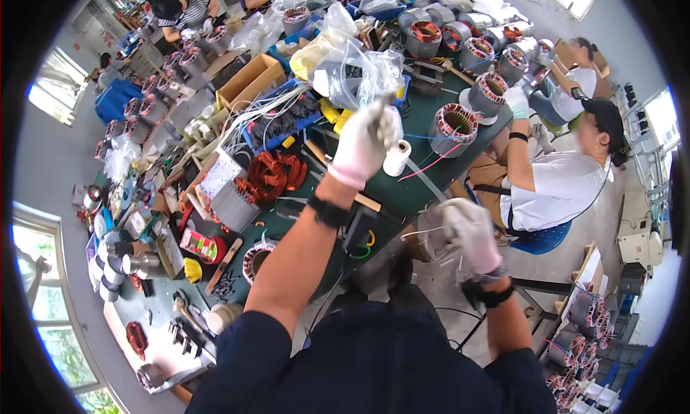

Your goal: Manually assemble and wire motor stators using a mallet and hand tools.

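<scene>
My left hand (pixel 363 144), in a white work glove with a pink cuff, is raised over the green workbench. Its fingers are curled in, and whatever is between them is blurred. Just beside it, a white thread spool (pixel 396 158) stands on the bench. My right hand (pixel 468 231), gloved the same way, is past the bench's edge with its fingers closed. A thin white wire-like length (pixel 424 232) sticks out of it toward the left. A pale narrow strip (pixel 429 184) slants from near the spool to the right hand. Further right stands a motor stator (pixel 455 129) with copper windings.
Red-brown coils (pixel 276 175), a wooden-handled hammer (pixel 359 200), a cardboard box (pixel 250 82) and plastic bags (pixel 359 69) crowd the bench. At the right, a co-worker (pixel 557 184) sits close, a gloved hand on another stator (pixel 489 90). More stators (pixel 578 328) are stacked lower right.
</scene>
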Tool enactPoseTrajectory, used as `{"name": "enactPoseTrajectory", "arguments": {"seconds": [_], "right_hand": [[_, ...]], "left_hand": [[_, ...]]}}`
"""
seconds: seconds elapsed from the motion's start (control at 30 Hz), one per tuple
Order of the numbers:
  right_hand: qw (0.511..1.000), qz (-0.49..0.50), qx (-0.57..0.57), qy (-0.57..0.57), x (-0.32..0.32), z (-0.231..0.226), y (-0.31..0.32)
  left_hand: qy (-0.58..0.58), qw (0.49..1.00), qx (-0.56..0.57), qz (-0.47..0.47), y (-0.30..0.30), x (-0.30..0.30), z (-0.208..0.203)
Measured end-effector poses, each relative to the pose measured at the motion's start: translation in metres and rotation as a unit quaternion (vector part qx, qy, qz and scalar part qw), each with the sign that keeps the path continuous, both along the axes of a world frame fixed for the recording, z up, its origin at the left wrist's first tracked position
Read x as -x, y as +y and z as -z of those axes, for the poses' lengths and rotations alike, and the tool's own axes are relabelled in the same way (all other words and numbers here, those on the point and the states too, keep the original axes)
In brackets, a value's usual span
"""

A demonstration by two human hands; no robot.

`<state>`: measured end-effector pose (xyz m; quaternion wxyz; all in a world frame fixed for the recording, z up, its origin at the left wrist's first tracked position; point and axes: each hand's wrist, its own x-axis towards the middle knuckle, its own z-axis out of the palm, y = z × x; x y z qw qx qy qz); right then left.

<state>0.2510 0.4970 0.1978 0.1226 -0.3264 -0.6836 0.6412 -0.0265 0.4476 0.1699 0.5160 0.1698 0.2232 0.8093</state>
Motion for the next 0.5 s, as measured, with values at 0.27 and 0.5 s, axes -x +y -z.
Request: {"name": "enactPoseTrajectory", "arguments": {"seconds": [0.27,0.5], "right_hand": [[0.959,0.165,-0.204,-0.104,-0.272,0.100,0.155],[0.866,0.413,0.046,-0.278,-0.567,0.217,0.286]], "left_hand": [[0.038,0.986,-0.080,-0.144,0.027,0.058,-0.099],[0.090,0.976,-0.063,-0.189,-0.062,0.141,-0.218]]}}
